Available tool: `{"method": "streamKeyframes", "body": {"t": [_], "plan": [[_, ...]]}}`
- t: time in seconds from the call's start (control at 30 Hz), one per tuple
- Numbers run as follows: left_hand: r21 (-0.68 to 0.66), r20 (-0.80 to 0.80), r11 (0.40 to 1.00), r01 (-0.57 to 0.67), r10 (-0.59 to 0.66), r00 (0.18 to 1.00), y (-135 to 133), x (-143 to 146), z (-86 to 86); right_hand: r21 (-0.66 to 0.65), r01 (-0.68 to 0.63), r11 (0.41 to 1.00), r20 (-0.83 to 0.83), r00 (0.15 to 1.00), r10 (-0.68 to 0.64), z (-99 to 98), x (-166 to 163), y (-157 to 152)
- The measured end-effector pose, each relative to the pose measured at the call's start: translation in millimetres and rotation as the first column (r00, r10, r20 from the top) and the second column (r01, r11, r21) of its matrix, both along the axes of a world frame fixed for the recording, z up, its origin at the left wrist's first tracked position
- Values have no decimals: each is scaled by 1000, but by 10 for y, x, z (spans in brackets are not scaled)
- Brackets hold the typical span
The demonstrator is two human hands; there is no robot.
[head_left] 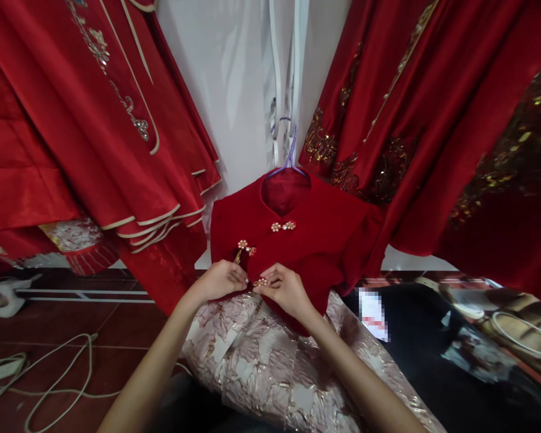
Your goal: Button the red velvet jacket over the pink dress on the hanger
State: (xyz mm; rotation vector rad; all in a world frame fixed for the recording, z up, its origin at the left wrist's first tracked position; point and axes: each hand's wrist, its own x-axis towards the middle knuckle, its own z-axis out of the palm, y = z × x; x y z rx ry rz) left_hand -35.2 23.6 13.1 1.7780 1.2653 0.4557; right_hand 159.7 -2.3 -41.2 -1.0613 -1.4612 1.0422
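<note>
A small red velvet jacket [324, 234] hangs on a purple hanger [290, 157] in front of me, over a pink-and-gold brocade skirt [270, 367]. Pearl frog clasps run down its front: one at the collar [283, 227], one lower left [246, 247], and a third [260, 281] between my hands. My left hand [220, 279] pinches the jacket's edge beside that third clasp. My right hand [285, 288] pinches the clasp from the other side, fingers pressed together.
Long red embroidered gowns hang at left [85, 120] and right [433, 120] against a white wall. White cables [63, 367] and a power strip [0, 370] lie on the dark red floor at left. A black bag [433, 337] lies at right.
</note>
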Motion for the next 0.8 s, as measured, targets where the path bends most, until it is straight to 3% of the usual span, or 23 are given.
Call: {"method": "streamKeyframes", "body": {"t": [0.1, 0.33, 0.8], "plan": [[28, -5, 999, -44, 44, 999, 4, 10, -11, 47, 53, 997, 19, 998, -54, 1, -110, 70], [127, -73, 991, -47, 56, 996, 27, 29, -72, 71, -20, 997, 24, 1000, 18, 34, -110, 81], [219, -124, 973, -76, 105, 987, 47, 19, -152, 127, 16, 992, 163, 986, -37, -23, -146, 75]]}}
